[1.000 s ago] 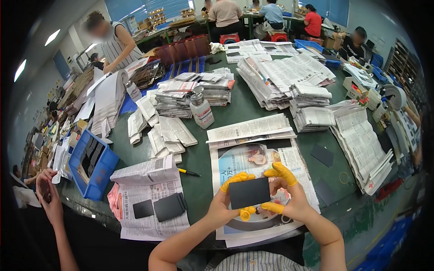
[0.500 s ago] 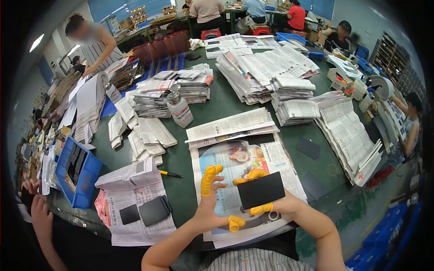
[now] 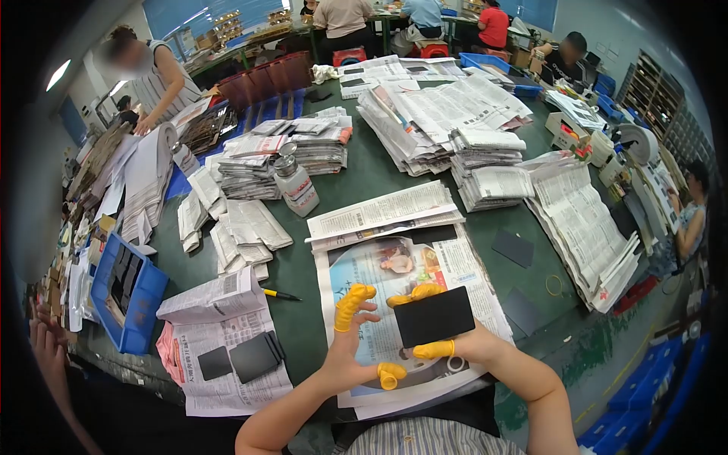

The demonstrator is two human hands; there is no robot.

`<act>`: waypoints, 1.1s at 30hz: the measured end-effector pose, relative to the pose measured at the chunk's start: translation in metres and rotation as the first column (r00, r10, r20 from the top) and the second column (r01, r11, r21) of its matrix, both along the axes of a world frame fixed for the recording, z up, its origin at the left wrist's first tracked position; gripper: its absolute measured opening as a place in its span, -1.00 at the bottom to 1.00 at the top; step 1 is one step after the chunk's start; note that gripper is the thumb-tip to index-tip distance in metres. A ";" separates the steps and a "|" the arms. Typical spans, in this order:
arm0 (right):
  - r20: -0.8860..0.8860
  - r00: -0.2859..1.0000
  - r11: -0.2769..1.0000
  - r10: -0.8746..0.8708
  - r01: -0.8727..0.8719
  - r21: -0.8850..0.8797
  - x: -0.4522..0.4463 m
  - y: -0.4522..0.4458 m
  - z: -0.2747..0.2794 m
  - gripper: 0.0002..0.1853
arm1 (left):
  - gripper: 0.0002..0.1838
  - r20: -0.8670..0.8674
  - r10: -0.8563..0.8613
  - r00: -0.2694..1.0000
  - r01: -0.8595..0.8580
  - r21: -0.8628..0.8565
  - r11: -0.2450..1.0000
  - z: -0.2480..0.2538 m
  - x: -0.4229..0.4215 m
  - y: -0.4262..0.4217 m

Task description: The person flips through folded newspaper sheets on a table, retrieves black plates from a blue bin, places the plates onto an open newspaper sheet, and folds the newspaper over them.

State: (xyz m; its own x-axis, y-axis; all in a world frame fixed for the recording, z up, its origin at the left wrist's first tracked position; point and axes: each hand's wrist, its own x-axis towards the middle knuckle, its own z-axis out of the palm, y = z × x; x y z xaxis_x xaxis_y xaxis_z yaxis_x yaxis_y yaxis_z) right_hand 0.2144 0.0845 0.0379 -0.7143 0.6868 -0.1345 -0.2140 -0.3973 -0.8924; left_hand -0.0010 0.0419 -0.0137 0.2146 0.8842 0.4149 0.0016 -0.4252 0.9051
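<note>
A flat black rectangular plate (image 3: 434, 318) is gripped by my right hand (image 3: 478, 345), with yellow finger cots on the thumb and fingers. It is held above an opened newspaper (image 3: 356, 265). To its left, my left hand (image 3: 353, 356) has thumb and fingers spread apart, holding nothing; yellow cots cover its thumb and a finger. Another dark plate (image 3: 434, 234) lies at the newspaper's upper part, under the folded sheet. On a second newspaper (image 3: 205, 394) at the left rest a small dark plate (image 3: 214, 363) and a short stack of dark plates (image 3: 256, 358).
Folded newspaper bundles (image 3: 254, 167) stand at the back left around a bottle (image 3: 296, 186). A blue bin (image 3: 152, 292) holding dark plates is at left, beside a yellow-black pen (image 3: 281, 294). More newspapers (image 3: 584, 227) lie right. A co-worker's hand (image 3: 47, 345) shows at far left.
The view has shifted slightly. My hands keep nearly the same pose, with the black plate still in the right. The co-worker's hands at far left have moved and a dark piece there is no longer visible.
</note>
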 end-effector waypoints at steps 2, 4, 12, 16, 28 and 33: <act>0.264 0.951 0.946 -0.162 0.074 0.315 0.000 -0.006 -0.001 -0.22 | 0.26 0.012 -0.022 1.000 0.022 -0.028 0.999 0.000 0.002 0.000; 0.282 0.929 0.828 -0.240 0.044 0.558 -0.004 -0.002 -0.013 -0.30 | 0.23 -0.023 -0.050 0.998 0.048 -0.079 0.996 0.000 0.003 0.000; 0.251 0.814 0.371 -0.523 -0.048 0.927 -0.012 -0.008 -0.012 -0.23 | -0.18 -0.018 0.015 1.000 -0.017 -0.150 0.989 -0.011 -0.004 0.002; 0.127 0.809 0.519 -0.573 0.239 0.820 -0.014 -0.014 -0.029 -0.05 | -0.13 0.257 -0.004 0.967 0.080 -0.289 0.954 0.005 -0.004 0.003; 0.127 0.853 0.273 -0.506 0.019 0.962 -0.012 -0.013 -0.014 -0.19 | -0.27 0.882 -0.199 0.427 0.184 0.131 0.974 0.086 -0.079 0.004; 0.141 0.876 0.282 -0.461 -0.006 0.960 -0.012 -0.014 -0.015 -0.23 | -0.24 0.939 -0.065 0.338 -0.056 0.089 0.994 0.107 -0.143 -0.006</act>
